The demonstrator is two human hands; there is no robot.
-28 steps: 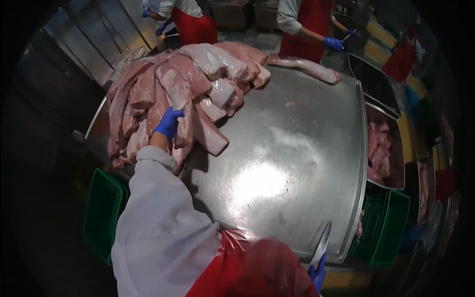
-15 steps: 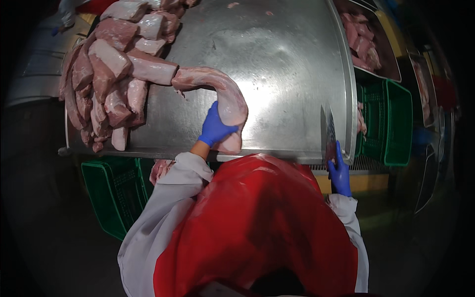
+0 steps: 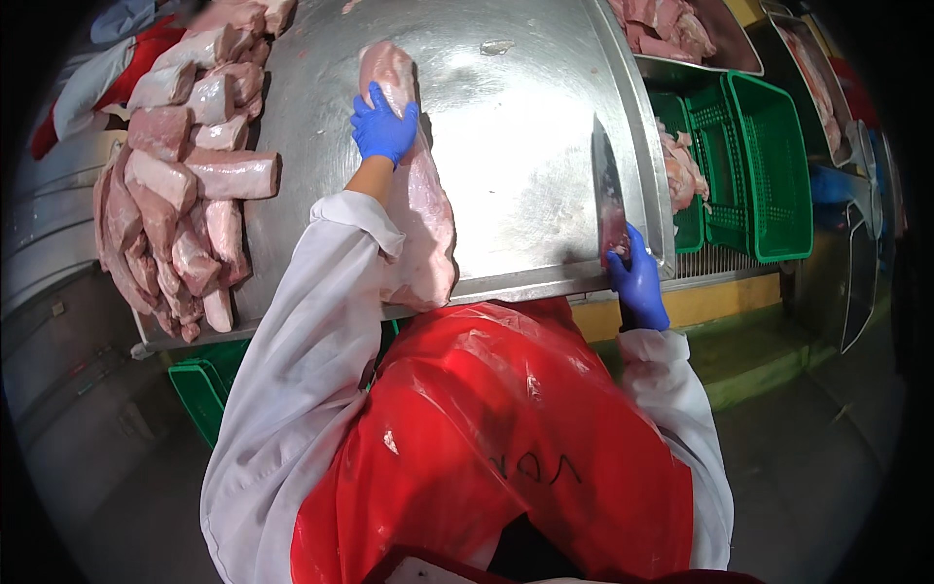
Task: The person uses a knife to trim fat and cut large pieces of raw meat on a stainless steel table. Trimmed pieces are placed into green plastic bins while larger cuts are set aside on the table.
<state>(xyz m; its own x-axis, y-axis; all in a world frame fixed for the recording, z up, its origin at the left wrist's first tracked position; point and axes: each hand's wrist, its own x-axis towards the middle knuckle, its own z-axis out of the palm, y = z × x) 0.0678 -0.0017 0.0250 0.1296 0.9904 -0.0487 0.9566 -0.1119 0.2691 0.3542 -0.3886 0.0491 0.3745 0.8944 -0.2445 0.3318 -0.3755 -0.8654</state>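
A long pale-pink pork loin (image 3: pixel 423 219) lies lengthwise on the steel table, its near end at the front edge. My left hand (image 3: pixel 385 128), in a blue glove, grips it close to its far end, with the fingers over its top. In my right hand (image 3: pixel 638 282), also blue-gloved, is a knife (image 3: pixel 607 180) with a long, smeared blade. The knife points away from me over the table's right side, apart from the meat; my fingers cover most of its handle.
Cut meat pieces (image 3: pixel 156 185) are heaped along the left of the steel table (image 3: pixel 525 224). Beyond its raised right rim stand green crates (image 3: pixel 778 175), one with meat scraps (image 3: pixel 681 175), and a metal bin of meat (image 3: pixel 671 29). Another green crate (image 3: pixel 199 394) sits below the front left.
The pork loin was curved with its far end against the pile; now it lies straighter and clear of it. My left hand has moved farther along it. The right still holds the knife.
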